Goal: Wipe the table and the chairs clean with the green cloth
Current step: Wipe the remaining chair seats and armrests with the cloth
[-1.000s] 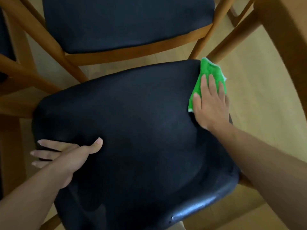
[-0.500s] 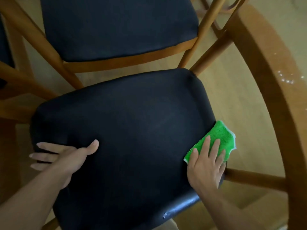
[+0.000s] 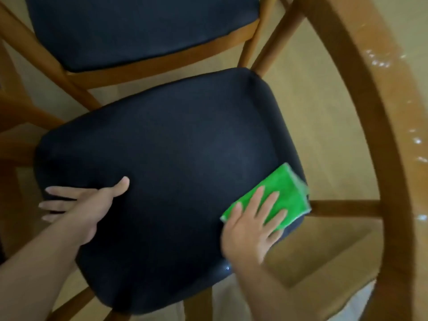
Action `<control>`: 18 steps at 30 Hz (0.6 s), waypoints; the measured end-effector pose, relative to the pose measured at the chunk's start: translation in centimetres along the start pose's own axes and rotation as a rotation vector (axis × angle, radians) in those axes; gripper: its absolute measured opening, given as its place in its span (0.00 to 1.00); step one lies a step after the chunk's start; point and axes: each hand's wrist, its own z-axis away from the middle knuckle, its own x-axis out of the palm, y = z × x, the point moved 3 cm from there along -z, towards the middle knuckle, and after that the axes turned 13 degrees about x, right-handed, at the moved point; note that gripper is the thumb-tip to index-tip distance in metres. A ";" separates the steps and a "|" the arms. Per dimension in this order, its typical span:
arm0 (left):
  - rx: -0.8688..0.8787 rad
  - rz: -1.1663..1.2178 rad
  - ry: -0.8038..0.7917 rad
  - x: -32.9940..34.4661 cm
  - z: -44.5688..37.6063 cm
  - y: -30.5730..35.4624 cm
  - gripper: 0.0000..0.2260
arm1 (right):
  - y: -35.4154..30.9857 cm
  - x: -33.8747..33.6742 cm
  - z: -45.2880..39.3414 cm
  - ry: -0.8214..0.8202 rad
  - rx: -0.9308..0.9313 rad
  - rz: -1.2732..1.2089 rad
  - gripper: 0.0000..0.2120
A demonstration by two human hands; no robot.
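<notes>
My right hand presses flat, fingers spread, on the green cloth at the seat edge, lower right of frame. It could slip off there (padding curves away). Left hand lies spread on the seat's left side.

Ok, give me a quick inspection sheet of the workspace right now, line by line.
Surface: dark chair seat, glossy at its near edge.
Job's things: green cloth, folded, on the seat's right edge.
Clutter: nothing seen.
Grippers: right hand presses flat on the cloth; left hand rests on the seat's left edge, fingers straight.
Cables: nothing seen.
Surroundings: second chair behind; curved wooden rail at right; pale wooden floor.
</notes>
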 end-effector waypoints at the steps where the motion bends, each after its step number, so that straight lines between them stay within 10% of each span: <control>1: 0.002 0.049 -0.051 -0.1 -0.3 -0.1 0.64 | -0.3 0.9 2.9 -0.067 0.010 0.001 0.31; 4: -0.004 0.176 -0.275 -0.1 -0.6 -0.4 0.53 | -1.0 3.1 7.6 -0.225 -0.077 0.024 0.34; 11: -0.052 0.181 -0.401 0.6 -0.7 -0.7 0.36 | -0.5 0.2 -7.2 -0.029 0.075 -0.146 0.30; 18: -0.034 0.163 -0.332 0.9 -1.7 -1.4 0.39 | 3.6 -0.9 -8.6 0.136 0.076 -0.280 0.25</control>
